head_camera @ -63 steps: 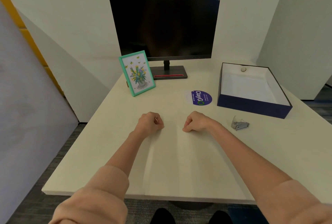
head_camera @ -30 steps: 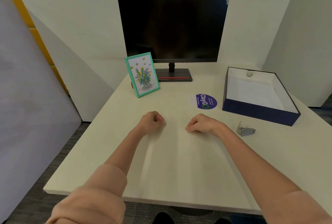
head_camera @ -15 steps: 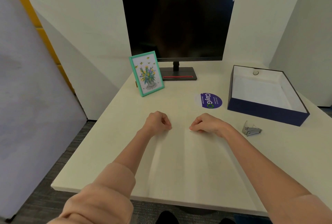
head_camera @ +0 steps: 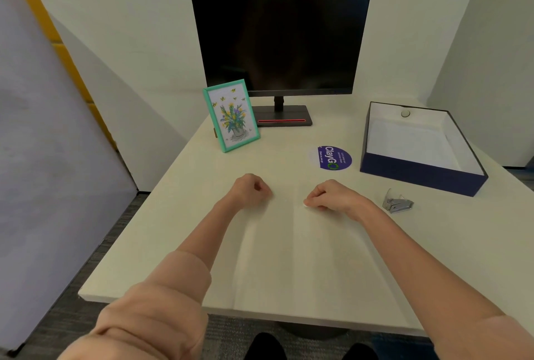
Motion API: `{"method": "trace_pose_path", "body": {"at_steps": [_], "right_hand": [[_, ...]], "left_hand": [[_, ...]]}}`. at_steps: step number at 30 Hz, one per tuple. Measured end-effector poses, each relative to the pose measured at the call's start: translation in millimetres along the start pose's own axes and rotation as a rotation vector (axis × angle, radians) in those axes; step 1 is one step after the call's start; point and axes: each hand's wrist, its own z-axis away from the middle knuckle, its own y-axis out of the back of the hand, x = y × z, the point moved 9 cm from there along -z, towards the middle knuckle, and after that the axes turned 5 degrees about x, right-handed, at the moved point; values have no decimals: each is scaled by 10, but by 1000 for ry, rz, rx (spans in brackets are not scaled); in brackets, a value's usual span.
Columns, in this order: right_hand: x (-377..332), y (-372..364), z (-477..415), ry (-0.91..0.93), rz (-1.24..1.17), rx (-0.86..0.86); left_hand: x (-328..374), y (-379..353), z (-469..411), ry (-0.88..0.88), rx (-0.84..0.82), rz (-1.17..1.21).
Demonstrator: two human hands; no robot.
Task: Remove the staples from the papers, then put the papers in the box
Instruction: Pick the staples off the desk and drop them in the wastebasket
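A green-framed flower picture (head_camera: 231, 115) stands tilted back on the desk (head_camera: 173, 229), just in front of the monitor's (head_camera: 280, 41) lower left corner and beside its stand. Nearer the person than the monitor and below its left half, the left hand (head_camera: 251, 190) rests on the desk with its fingers (head_camera: 261, 187) curled together into a fist. Nothing shows inside it.

Pale papers (head_camera: 294, 244) lie flat on the desk straight out from the monitor's middle, between the two forearms. They are nearly the same colour as the desk, so their edges are faint, and no staple can be made out.

The right hand (head_camera: 329, 196) rests below the monitor's right half, at the far edge of the papers. Its fingers (head_camera: 313, 200) are also curled shut, knuckles up. Whether they pinch the sheet cannot be told.

A round purple ClayGo sticker (head_camera: 332, 157) lies flat in front of the monitor's right side, farther out than the right hand. A small metal staple remover (head_camera: 397, 202) sits on the desk out past the monitor's right edge, near the right wrist and apart from it. The open navy box (head_camera: 419, 174) stands to the right of the monitor, with a white inside.
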Motion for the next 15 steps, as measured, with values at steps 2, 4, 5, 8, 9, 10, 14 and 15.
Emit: {"method": "trace_pose_path", "body": {"at_steps": [2,4,5,8,9,10,14,15], "right_hand": [[1,2,3,-4,-6,2],[0,0,2,-4,-13,4],[1,0,3,-5,-15,6],[-8,2,12,-6,-19,8],[-5,12,13,-6,-19,12],[-14,12,16,-2,-19,11],[-11,12,12,3,-25,11],[-5,17,5,3,-27,14]], "left_hand": [[47,73,-38,34,-5,230],[176,84,-63,-3,-26,282],[246,51,-71,-34,-46,251],[391,-136,-50,-130,-118,47],[409,-219,-44,-145,-147,5],[405,-284,-40,-152,-166,-24],[379,-347,-58,-154,-133,-68],[367,-334,-72,-152,-129,-67]]}}
